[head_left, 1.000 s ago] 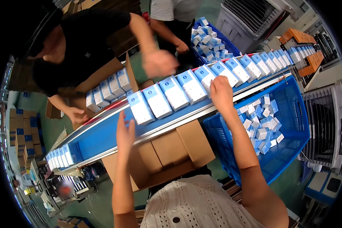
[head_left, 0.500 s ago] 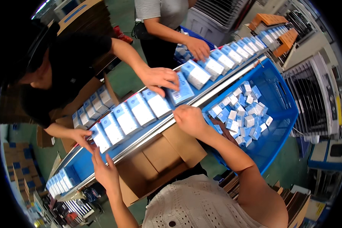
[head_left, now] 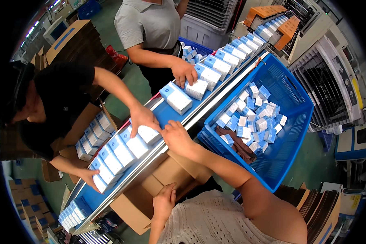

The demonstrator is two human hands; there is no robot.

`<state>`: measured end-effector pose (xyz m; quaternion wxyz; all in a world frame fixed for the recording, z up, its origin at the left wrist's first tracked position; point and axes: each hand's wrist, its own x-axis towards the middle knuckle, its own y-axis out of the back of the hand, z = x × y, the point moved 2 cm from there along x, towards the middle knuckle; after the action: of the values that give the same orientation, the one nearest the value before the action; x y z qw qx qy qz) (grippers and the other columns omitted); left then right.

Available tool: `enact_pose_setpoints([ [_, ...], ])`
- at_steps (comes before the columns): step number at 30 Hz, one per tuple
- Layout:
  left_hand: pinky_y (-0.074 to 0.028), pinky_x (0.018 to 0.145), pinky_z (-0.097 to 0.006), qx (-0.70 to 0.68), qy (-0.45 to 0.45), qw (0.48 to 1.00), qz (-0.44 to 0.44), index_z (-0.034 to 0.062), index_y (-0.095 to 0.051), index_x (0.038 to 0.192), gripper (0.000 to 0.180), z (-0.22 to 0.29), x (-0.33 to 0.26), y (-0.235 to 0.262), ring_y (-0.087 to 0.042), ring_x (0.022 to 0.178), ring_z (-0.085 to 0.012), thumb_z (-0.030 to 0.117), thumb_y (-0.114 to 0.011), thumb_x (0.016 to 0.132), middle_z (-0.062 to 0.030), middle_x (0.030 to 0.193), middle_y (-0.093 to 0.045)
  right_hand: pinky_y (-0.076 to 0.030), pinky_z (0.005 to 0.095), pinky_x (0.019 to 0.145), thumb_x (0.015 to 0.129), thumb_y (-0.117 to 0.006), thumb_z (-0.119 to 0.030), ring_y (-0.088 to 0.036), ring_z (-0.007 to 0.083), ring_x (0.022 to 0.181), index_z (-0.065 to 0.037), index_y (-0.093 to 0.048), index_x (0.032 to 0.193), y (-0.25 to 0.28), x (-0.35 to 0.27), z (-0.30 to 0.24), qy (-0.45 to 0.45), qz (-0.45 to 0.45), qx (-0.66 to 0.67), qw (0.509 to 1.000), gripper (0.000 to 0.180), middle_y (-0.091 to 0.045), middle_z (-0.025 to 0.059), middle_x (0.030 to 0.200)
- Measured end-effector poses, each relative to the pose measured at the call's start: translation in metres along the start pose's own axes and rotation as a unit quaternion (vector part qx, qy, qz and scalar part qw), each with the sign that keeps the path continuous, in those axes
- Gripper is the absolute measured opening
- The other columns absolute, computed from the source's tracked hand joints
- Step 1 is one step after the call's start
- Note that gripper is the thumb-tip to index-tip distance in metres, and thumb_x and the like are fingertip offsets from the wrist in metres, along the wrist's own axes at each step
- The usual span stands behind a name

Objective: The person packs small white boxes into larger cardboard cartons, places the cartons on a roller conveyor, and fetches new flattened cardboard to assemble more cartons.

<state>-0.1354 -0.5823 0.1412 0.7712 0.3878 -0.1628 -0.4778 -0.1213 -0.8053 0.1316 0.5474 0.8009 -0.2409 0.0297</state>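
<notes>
My right hand (head_left: 177,139) is at the near edge of a blue conveyor belt (head_left: 79,190), with its fingers curled and no object visible in them. It is beside the end of a row of blue-and-white cartons (head_left: 117,154). A co-worker in black presses that row between a right-side hand (head_left: 89,179) and another hand (head_left: 144,120), close to my fingertips. My left hand (head_left: 164,202) is drawn back near my body, loosely closed, above the edge of an open cardboard box (head_left: 128,209). A single carton (head_left: 176,98) stands apart on the belt.
Another person's hand (head_left: 184,72) rests on a carton farther up the belt, where more cartons line up. A blue basket (head_left: 301,122) of small boxes stands at the right. A packed cardboard box (head_left: 83,128) is beyond the belt, and stacked flat cardboard (head_left: 313,207) is at lower right.
My left hand has drawn back from the carton row toward my body. My right hand has shifted left along the belt edge. The co-worker's hands now press the row from both ends.
</notes>
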Motion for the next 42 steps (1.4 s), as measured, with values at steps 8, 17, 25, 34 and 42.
enact_pose_setpoints([
  [8, -0.048, 0.069, -0.036, 0.018, 0.037, 0.999, -0.035, 0.0076, -0.057, 0.101, 0.022, -0.009, 0.003, 0.003, -0.059, 0.08, -0.0282, 0.009, -0.054, 0.079, -0.012, 0.092, -0.06, -0.041, 0.0373, 0.076, 0.066, -0.052, -0.003, -0.05, 0.0283, 0.084, -0.001, -0.054, 0.066, 0.013, -0.04, 0.01, 0.072, 0.099, 0.126, 0.984, 0.003, -0.053, 0.0133, 0.076],
  [17, -0.048, 0.07, -0.037, 0.01, 0.022, 0.999, -0.041, 0.0083, -0.057, 0.102, 0.022, 0.002, 0.011, -0.006, -0.059, 0.082, -0.0295, 0.011, -0.054, 0.08, -0.0121, 0.095, -0.06, -0.042, 0.0402, 0.054, 0.067, -0.05, 0.001, -0.052, 0.0328, 0.064, 0.001, -0.044, 0.061, 0.016, -0.069, 0.037, -0.01, 0.054, 0.174, 0.983, 0.009, -0.051, 0.015, 0.065],
  [25, -0.048, 0.07, -0.037, 0.02, 0.037, 0.998, -0.045, 0.0083, -0.057, 0.1, 0.02, 0.011, 0.012, -0.009, -0.059, 0.082, -0.0291, 0.012, -0.054, 0.081, -0.0118, 0.094, -0.06, -0.044, 0.0433, 0.059, 0.07, -0.046, -0.005, -0.053, 0.0339, 0.065, -0.001, -0.048, 0.064, 0.031, -0.063, 0.065, -0.006, 0.042, 0.144, 0.989, 0.007, -0.053, 0.0158, 0.067],
  [34, -0.047, 0.071, -0.037, -0.001, 0.049, 0.995, -0.085, 0.007, -0.057, 0.101, 0.021, 0.039, 0.03, -0.016, -0.058, 0.084, -0.0304, 0.01, -0.053, 0.08, -0.0127, 0.095, -0.06, -0.039, 0.0391, 0.087, 0.072, -0.06, -0.008, -0.049, 0.0379, 0.097, 0.007, -0.056, 0.09, 0.078, 0.059, 0.2, -0.123, 0.162, 0.155, 0.967, 0.024, -0.055, 0.0241, 0.097],
  [42, -0.046, 0.078, -0.036, -0.04, -0.049, 0.986, 0.157, 0.0015, -0.051, 0.111, 0.029, 0.093, 0.154, 0.009, -0.057, 0.093, -0.0334, 0.009, -0.052, 0.083, -0.0186, 0.115, -0.051, -0.044, 0.038, 0.061, 0.068, -0.063, -0.009, -0.056, 0.0335, 0.066, 0.002, -0.053, 0.068, 0.073, 0.095, 0.197, -0.205, -0.01, 0.21, 0.956, 0.015, -0.057, 0.0203, 0.07],
])
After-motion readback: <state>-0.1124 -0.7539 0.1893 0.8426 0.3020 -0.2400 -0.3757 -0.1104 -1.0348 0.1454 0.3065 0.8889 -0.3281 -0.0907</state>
